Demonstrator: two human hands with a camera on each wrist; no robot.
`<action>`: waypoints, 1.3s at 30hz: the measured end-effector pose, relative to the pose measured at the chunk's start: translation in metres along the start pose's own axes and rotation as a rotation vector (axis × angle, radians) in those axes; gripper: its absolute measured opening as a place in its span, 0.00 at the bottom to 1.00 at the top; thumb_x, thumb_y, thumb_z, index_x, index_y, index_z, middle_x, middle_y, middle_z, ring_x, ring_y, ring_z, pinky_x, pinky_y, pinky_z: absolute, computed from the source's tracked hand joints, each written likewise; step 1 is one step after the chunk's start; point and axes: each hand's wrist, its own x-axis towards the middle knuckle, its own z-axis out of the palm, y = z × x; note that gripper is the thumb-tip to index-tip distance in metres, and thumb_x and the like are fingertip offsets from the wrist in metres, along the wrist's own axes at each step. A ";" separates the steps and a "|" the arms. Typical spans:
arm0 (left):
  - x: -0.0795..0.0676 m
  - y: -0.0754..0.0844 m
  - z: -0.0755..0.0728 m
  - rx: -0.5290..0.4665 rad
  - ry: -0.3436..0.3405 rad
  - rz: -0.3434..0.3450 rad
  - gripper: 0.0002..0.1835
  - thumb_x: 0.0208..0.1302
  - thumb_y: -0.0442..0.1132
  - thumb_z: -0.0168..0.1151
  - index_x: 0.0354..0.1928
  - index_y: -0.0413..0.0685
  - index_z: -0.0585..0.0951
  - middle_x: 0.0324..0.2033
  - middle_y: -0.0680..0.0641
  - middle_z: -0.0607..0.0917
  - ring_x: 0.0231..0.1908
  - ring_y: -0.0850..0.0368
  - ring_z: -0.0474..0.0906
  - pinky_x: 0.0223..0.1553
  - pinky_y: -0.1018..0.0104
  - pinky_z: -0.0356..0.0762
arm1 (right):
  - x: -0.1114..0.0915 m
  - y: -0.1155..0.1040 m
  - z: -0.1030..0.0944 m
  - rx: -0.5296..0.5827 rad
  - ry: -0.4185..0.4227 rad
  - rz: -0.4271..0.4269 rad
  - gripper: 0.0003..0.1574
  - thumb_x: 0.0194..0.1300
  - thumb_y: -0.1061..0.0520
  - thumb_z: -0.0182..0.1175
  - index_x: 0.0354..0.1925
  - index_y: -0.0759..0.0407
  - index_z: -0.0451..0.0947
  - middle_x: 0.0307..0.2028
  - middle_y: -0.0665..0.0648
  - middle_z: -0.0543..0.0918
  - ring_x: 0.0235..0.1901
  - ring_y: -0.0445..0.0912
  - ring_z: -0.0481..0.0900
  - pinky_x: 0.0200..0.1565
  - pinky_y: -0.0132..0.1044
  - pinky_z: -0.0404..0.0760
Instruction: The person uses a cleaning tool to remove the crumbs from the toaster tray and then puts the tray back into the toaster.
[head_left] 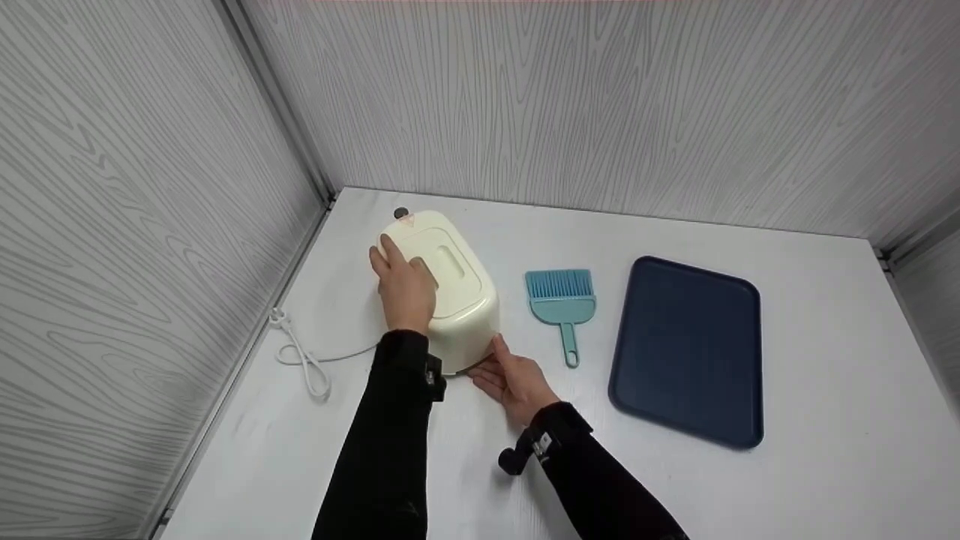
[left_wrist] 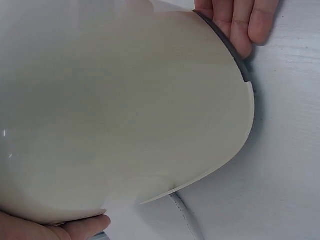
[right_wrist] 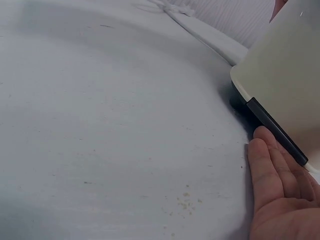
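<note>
A cream toaster [head_left: 457,322] with a lidded top stands at the left of the table, its near end tilted up off the surface. My left hand [head_left: 407,292] grips the toaster from above, thumb on the lid and fingers along the left edge. At the near lower corner, my right hand [head_left: 517,382] holds the bottom edge, thumb against the side and fingers underneath. In the right wrist view, those fingers [right_wrist: 265,175] lie palm up beside a black strip [right_wrist: 277,131] on the toaster's bottom rim. A dark knob [head_left: 401,213] shows at its far end.
A white power cord [head_left: 307,367] lies looped at the left. Right of the toaster is a teal brush [head_left: 564,307], with a navy tray [head_left: 688,352] farther right. Small crumbs [right_wrist: 185,205] dot the white table near my right hand. Panelled walls border the table.
</note>
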 end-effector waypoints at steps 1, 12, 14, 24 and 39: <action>0.000 0.000 0.000 -0.001 -0.002 0.000 0.35 0.81 0.42 0.36 0.83 0.47 0.39 0.82 0.38 0.37 0.51 0.37 0.72 0.54 0.47 0.72 | 0.000 0.000 0.000 -0.005 -0.004 -0.003 0.43 0.73 0.36 0.59 0.63 0.73 0.74 0.51 0.65 0.87 0.51 0.51 0.88 0.59 0.42 0.82; 0.001 -0.003 -0.003 0.005 0.007 -0.004 0.36 0.81 0.41 0.37 0.83 0.47 0.39 0.82 0.37 0.38 0.44 0.39 0.72 0.49 0.48 0.73 | -0.001 0.002 0.002 -0.002 -0.004 0.003 0.42 0.72 0.36 0.61 0.59 0.73 0.77 0.45 0.63 0.89 0.49 0.52 0.89 0.58 0.43 0.83; 0.001 -0.003 -0.003 0.003 0.006 -0.006 0.36 0.81 0.41 0.37 0.84 0.47 0.39 0.82 0.38 0.38 0.44 0.38 0.72 0.50 0.48 0.73 | -0.002 0.001 0.002 0.000 0.001 0.002 0.41 0.72 0.36 0.61 0.59 0.73 0.77 0.45 0.63 0.89 0.48 0.52 0.89 0.58 0.43 0.83; 0.002 -0.004 -0.002 0.004 0.018 -0.001 0.35 0.81 0.41 0.37 0.83 0.46 0.41 0.82 0.37 0.39 0.46 0.38 0.74 0.51 0.48 0.74 | 0.000 0.002 0.003 0.015 0.019 0.008 0.40 0.73 0.37 0.60 0.58 0.73 0.77 0.42 0.63 0.88 0.46 0.52 0.89 0.56 0.43 0.84; 0.002 -0.005 -0.002 -0.001 0.025 0.012 0.35 0.80 0.40 0.37 0.83 0.46 0.42 0.82 0.37 0.39 0.52 0.36 0.74 0.58 0.46 0.72 | 0.001 0.002 0.005 0.003 0.044 0.003 0.38 0.74 0.37 0.59 0.54 0.73 0.78 0.39 0.62 0.88 0.41 0.50 0.90 0.54 0.43 0.86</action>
